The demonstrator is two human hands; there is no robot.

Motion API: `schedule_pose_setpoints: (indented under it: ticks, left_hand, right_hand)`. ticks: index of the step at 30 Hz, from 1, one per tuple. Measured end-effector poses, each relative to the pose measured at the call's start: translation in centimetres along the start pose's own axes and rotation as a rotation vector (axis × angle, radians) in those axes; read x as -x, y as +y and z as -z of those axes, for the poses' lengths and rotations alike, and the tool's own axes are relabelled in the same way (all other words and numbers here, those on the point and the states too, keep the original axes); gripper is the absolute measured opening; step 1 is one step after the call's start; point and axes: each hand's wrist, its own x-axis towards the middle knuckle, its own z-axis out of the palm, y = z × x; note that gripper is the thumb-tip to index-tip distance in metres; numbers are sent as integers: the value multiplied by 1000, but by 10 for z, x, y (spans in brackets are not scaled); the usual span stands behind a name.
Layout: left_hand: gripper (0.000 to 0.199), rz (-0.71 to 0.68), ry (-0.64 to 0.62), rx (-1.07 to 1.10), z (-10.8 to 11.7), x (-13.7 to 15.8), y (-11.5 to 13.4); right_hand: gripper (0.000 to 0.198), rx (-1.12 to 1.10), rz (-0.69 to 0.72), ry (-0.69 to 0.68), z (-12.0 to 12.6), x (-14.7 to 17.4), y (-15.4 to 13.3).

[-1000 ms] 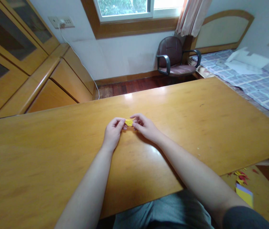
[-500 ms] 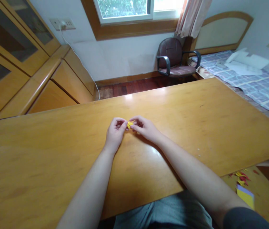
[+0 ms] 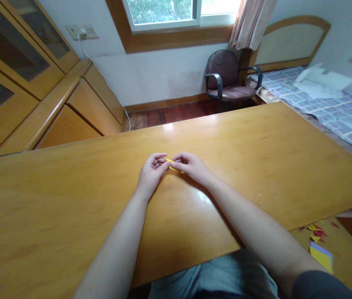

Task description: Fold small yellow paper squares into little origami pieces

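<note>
Between my two hands is a small piece of folded yellow paper (image 3: pixel 170 161), mostly covered by fingers. My left hand (image 3: pixel 154 172) pinches its left side, thumb against the fingers. From the other side my right hand (image 3: pixel 190 165) grips the paper between thumb and forefinger. Both hands are just above the wooden table (image 3: pixel 101 199), near its middle. The exact folds of the paper are too small to make out.
At lower right, a lower surface (image 3: pixel 347 249) carries several red and yellow paper bits (image 3: pixel 317 234) and a stack of yellow sheets (image 3: pixel 321 256). Past the table stand a brown chair (image 3: pixel 225 77), a bed (image 3: pixel 334 108) and a wooden cabinet (image 3: pixel 85 108).
The yellow paper has turned and now shows as a thin, narrow strip rather than a wider face. My left thumb has shifted slightly to the right; both hands still hold the paper.
</note>
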Motion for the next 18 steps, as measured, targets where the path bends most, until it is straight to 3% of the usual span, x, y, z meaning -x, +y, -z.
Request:
schedule_pose_setpoints:
  ticks: [10,18]
  left_hand:
    - [25,4,22,-78,1,1,2]
    - [25,4,35,-46,1,0,3]
  right_hand:
    - [25,59,-7,8,-3,-1,2]
    - [22,-21,11,13,-1,-1,1]
